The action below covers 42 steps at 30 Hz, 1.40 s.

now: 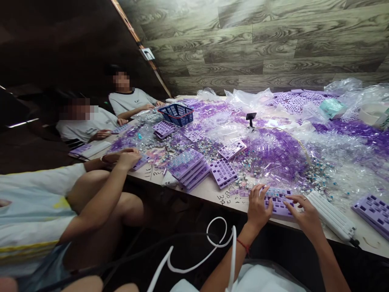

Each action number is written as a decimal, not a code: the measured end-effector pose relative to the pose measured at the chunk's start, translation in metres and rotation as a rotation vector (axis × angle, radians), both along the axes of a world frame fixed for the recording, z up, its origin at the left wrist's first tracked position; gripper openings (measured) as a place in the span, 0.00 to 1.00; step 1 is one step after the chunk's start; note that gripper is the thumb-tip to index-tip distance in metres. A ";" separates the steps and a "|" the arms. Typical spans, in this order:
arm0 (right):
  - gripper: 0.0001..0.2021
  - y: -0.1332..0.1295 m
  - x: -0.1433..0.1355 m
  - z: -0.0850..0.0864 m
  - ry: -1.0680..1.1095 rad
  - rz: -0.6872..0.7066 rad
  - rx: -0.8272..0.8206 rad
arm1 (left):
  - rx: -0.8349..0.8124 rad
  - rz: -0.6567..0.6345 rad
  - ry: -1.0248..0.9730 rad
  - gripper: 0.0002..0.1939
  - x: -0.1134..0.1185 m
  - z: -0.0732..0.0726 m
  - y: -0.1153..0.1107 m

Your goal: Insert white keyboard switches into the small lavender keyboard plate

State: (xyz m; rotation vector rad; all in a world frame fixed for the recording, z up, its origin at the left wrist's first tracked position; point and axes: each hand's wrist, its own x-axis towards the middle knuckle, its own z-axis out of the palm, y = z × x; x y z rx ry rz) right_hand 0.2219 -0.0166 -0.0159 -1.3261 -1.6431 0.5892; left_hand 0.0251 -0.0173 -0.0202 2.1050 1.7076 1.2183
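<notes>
In front of me a purple slotted panel (278, 206) lies at the table's near edge, with clear pieces set in its far rows. Beside its left end is my left hand (259, 206), fingers stretched out and apart, the thumb against the panel. From the right, my right hand (306, 217) reaches over the panel's other end. Its index finger and thumb are apart near the slots, and no piece shows between them. Loose clear and purple pieces (270, 152) lie heaped beyond the panel.
Right of my hand lies a white power strip (331, 215), then more purple panels (375, 213). Stacked panels (191, 168) stand to the left. A blue basket (176, 114) and a small black stand (251, 117) are farther back. Co-workers (100, 194) sit along the left; a white cable (197, 265) loops below.
</notes>
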 end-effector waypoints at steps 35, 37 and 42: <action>0.08 0.030 -0.011 0.016 0.035 0.013 -0.028 | 0.003 -0.078 0.141 0.11 0.000 0.017 0.023; 0.09 0.028 -0.008 0.021 0.046 -0.014 -0.040 | 0.002 -0.098 0.182 0.08 0.002 0.022 0.031; 0.09 0.021 -0.003 0.028 0.046 -0.060 -0.075 | -0.021 -0.166 0.260 0.04 0.000 0.031 0.044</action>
